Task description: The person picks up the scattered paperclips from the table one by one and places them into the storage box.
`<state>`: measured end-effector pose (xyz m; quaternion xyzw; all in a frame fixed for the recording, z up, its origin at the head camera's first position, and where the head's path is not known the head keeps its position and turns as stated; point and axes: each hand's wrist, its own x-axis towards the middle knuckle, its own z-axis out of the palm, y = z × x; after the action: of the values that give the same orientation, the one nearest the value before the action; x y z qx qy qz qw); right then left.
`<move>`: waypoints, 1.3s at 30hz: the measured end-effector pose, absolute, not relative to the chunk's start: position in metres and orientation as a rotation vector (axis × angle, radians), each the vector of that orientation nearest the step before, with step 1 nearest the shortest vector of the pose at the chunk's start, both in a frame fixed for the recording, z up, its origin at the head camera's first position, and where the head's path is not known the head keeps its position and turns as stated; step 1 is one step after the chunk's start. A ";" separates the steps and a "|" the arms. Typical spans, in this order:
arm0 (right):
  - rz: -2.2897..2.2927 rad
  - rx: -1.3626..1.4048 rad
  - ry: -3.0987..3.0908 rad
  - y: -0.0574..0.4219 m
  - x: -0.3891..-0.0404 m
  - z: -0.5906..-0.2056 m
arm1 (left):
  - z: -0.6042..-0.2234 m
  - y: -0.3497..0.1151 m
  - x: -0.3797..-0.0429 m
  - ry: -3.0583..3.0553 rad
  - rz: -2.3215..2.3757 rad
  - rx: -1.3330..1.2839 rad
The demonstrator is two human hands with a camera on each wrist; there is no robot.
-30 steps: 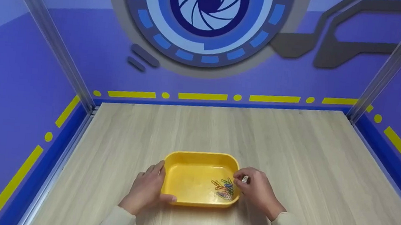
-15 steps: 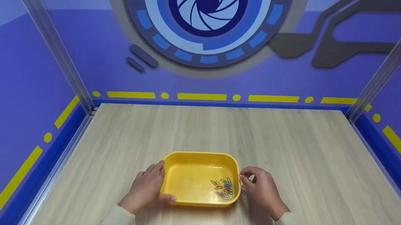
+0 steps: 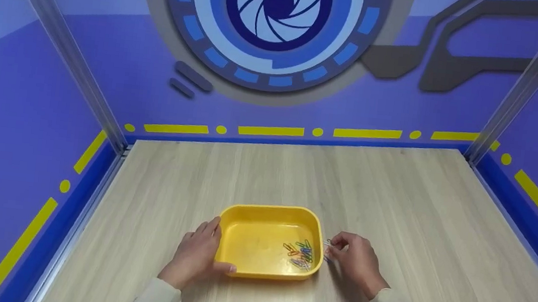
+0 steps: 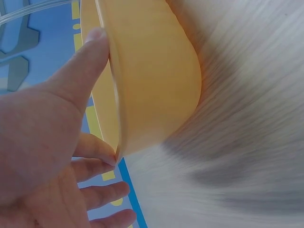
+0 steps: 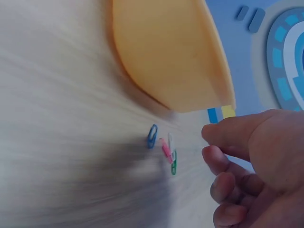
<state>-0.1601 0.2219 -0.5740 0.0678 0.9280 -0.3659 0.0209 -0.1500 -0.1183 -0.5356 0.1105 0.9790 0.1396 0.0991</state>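
A yellow plastic tray [image 3: 267, 214] stands on the table, with several coloured paper clips [image 3: 302, 255] heaped at its right end. My left hand [image 3: 196, 249] holds the tray's left side. In the left wrist view its thumb lies over the rim, and the index fingertip meets the corner. Just outside the right wall is my right hand [image 3: 358, 261], fingers loosely bent. The right wrist view shows a narrow gap between thumb and index finger, with nothing in it. Beside those fingertips, blue [image 5: 152, 136], pink [image 5: 166, 151], white [image 5: 171, 142] and green [image 5: 174, 164] clips lie on the table.
The pale wood table [image 3: 404, 195] runs back to a blue-purple printed wall [image 3: 109, 54] with yellow dashes. Similar panels rise at left and right. Metal posts [image 3: 525, 88] mark the back corners.
My right hand has drawn back from the tray's right rim to the right, and its fingertips have parted from something white. Clips show on the table there now. The left hand stays put.
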 end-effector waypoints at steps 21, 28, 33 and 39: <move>-1.004 0.172 2.903 0.218 -0.159 -0.593 | -0.538 -0.121 -0.146 2.944 0.426 0.396; -0.964 0.131 2.913 0.215 -0.158 -0.592 | -0.538 -0.120 -0.147 2.948 0.427 0.387; -0.950 0.095 2.933 0.214 -0.159 -0.593 | -0.538 -0.120 -0.147 2.945 0.441 0.382; -1.017 0.106 2.895 0.214 -0.160 -0.592 | -0.538 -0.123 -0.149 2.937 0.417 0.377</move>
<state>-0.1600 0.2136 -0.5916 0.0346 0.9423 -0.3310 0.0357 -0.1488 -0.1229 -0.5379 0.1259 0.9793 0.1391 0.0758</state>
